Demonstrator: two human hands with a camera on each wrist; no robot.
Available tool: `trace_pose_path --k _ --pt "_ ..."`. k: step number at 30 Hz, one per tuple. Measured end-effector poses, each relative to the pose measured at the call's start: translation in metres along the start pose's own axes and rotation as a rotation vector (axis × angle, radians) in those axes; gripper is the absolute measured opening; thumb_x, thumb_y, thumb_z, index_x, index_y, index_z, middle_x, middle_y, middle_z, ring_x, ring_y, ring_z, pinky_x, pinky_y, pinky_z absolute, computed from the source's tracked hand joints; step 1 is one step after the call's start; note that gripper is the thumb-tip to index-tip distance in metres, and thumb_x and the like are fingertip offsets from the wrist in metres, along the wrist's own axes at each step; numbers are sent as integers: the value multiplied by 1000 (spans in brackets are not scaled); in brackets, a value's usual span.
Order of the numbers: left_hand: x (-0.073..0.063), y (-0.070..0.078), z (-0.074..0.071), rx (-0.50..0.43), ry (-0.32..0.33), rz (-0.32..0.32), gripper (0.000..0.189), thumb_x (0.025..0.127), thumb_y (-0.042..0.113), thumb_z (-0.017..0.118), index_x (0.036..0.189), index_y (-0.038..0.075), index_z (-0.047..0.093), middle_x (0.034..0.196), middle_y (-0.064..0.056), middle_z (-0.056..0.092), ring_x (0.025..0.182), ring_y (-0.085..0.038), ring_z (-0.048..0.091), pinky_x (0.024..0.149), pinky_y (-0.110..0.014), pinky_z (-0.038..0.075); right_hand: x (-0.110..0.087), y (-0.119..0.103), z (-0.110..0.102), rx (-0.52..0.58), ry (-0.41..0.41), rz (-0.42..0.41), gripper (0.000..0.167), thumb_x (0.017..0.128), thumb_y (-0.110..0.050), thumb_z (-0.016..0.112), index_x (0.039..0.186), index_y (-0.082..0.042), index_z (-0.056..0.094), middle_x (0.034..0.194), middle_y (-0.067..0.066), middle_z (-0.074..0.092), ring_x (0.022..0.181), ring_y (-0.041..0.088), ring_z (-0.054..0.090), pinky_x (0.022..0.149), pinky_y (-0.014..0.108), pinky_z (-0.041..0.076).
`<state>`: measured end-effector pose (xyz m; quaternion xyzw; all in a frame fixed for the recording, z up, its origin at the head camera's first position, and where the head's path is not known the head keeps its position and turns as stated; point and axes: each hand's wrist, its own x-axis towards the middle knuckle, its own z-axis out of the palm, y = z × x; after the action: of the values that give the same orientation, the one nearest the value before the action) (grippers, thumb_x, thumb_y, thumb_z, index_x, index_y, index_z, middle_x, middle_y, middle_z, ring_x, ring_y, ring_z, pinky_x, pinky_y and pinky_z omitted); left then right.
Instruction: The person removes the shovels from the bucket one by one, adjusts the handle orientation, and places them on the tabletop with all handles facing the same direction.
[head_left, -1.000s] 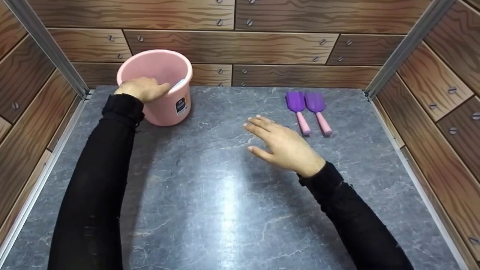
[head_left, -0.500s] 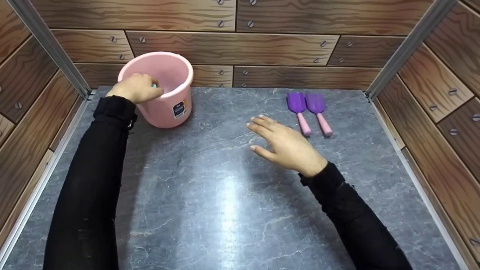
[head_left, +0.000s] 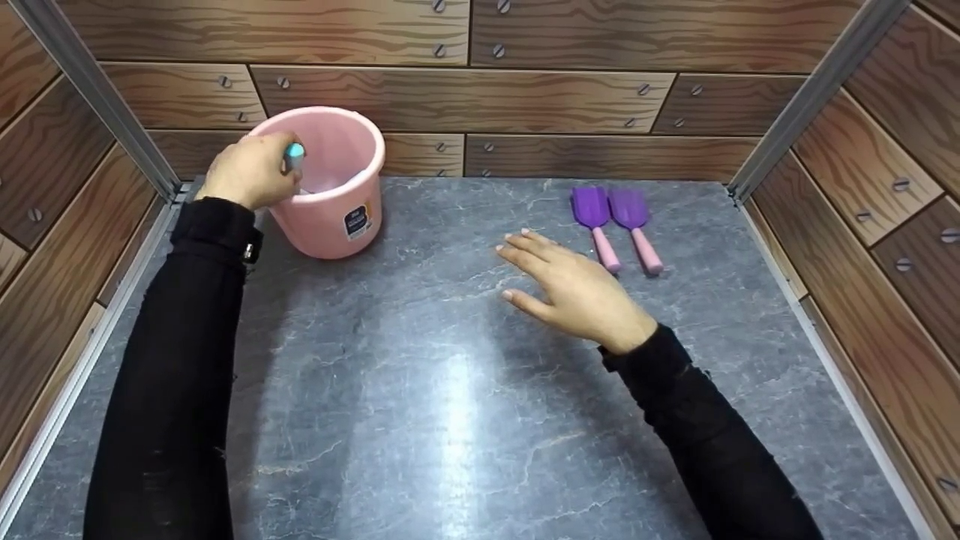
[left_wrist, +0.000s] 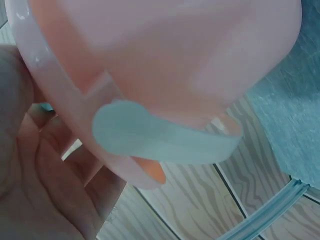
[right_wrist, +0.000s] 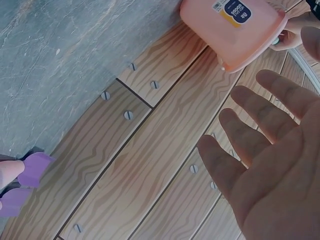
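At 10 o'clock in the head view, a round pink plastic bucket [head_left: 326, 229] with a dark printed label [head_left: 358, 222] and a pale carrying handle [left_wrist: 165, 134] stands on the grey, marble-patterned table [head_left: 420, 330]. The left hand [head_left: 251, 171], at the bucket's 9 o'clock, grips a slim grey cylinder with a turquoise end [head_left: 295, 153] — its lower part hidden. The right hand [head_left: 581, 292] hovers over the table holding nothing, fingers straight toward 10 o'clock, thumb apart; two purple scoops with pink handles [head_left: 628, 206] lie side by side — at its 1 o'clock.
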<state>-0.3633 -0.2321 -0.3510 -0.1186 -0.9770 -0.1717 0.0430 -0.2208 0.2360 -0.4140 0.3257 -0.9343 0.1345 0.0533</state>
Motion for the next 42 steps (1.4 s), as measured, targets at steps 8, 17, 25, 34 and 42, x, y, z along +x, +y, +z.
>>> trace_pose_path --k 8,17,25,34,42 --pt "-1 -2 1 -195 93 -80 50 114 15 69 160 1 57 147 -37 73 130 -52 73 116 -72 59 -1 3 -2 2 14 -2 69 118 -47 71 173 -8 57 179 20 57 171 45 51 143 63 43" --pt "1 5 2 -339 191 -108 48 118 20 64 161 0 53 158 -33 70 146 -49 72 121 -66 62 -3 7 -4 19 14 6 70 117 -44 72 174 -8 55 180 19 56 172 45 50 143 62 43" --pt "1 21 -2 -403 278 -92 43 117 18 69 156 3 57 156 -23 74 141 -40 78 119 -55 66 -4 10 -3 25 16 12 70 117 -43 73 175 -9 54 181 19 55 172 45 50 144 61 42" --pt "0 35 -4 -413 361 -32 42 114 14 74 151 -1 60 151 -22 76 140 -36 79 118 -51 68 -4 12 -4 35 17 30 71 117 -45 72 176 -9 53 183 17 53 172 44 50 143 62 43" --pt "-2 48 -2 -392 447 18 35 111 9 78 141 -3 64 141 -19 78 141 -32 78 120 -48 67 -4 14 -5 28 16 41 73 117 -45 72 177 -9 51 182 18 54 172 42 51 143 61 43"
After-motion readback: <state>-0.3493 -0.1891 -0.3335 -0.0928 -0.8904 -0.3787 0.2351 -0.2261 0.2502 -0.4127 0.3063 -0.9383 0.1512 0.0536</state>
